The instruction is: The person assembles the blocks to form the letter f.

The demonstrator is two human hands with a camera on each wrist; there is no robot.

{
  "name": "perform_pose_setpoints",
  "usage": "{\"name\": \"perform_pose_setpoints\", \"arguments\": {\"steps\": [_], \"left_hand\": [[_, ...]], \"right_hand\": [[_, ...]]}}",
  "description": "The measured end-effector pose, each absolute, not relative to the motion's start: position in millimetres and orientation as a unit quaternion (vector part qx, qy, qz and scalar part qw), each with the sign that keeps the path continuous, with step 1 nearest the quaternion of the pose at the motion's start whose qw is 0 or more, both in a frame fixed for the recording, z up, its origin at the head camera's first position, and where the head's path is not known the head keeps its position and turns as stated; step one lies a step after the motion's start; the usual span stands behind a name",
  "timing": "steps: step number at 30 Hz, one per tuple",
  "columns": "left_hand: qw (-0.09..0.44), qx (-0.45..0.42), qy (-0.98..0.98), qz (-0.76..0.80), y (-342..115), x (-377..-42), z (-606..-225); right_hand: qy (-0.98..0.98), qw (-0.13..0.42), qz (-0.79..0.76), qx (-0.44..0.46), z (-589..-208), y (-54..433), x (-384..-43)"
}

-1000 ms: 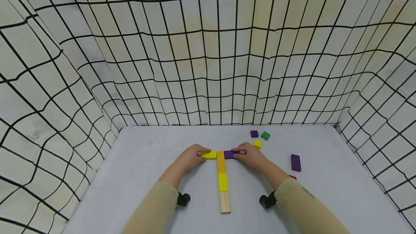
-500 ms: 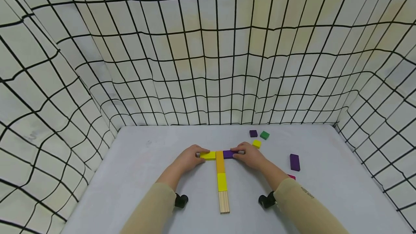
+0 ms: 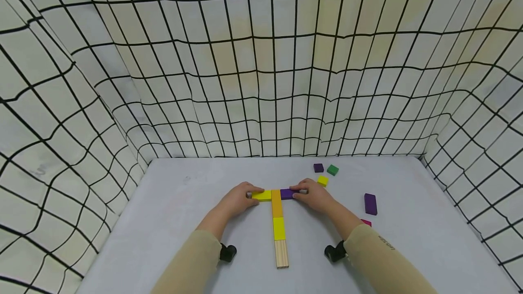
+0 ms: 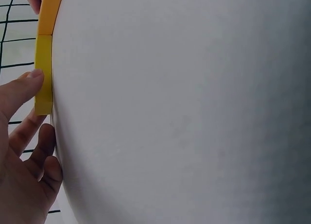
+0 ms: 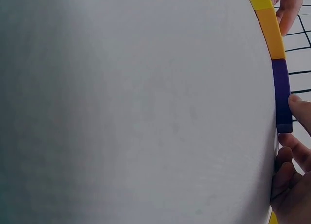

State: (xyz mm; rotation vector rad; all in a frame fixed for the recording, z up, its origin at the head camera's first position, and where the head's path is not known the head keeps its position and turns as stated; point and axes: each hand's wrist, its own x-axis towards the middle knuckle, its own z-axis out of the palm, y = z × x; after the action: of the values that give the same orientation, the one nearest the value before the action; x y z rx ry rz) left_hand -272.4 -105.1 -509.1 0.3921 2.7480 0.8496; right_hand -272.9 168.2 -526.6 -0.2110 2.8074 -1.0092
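Flat blocks form a T on the white table. Its stem runs from an orange block [image 3: 276, 203] through a yellow block [image 3: 279, 228] to a plain wood block [image 3: 281, 254] nearest me. My left hand [image 3: 238, 201] pinches the yellow block [image 3: 262, 195] that makes the T's left arm, thumb on its near side in the left wrist view. On the opposite side my right hand [image 3: 314, 195] pinches a purple block [image 3: 287, 193] between thumb and finger. Both held blocks meet the orange block's far end, one on each side.
Beyond my right hand lie a small purple block [image 3: 318, 168], a green block [image 3: 333, 169] and a small yellow block [image 3: 323, 180]. A larger purple block [image 3: 370, 204] and a partly hidden red block [image 3: 366, 222] are at right. Black netting [image 3: 261, 80] surrounds the table.
The whole view shifts very slightly between the first frame and now. Both hands keep their hold, and the blocks stay in the same arrangement.
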Motion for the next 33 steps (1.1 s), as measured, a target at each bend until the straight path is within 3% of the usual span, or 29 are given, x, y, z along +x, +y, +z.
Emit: {"name": "perform_pose_setpoints", "arguments": {"steps": [33], "left_hand": [[0.157, 0.107, 0.916, 0.353, -104.5, -275.7, -513.1]], "right_hand": [[0.93, 0.073, -0.352, -0.069, -526.8, 168.2, -270.0]]}}
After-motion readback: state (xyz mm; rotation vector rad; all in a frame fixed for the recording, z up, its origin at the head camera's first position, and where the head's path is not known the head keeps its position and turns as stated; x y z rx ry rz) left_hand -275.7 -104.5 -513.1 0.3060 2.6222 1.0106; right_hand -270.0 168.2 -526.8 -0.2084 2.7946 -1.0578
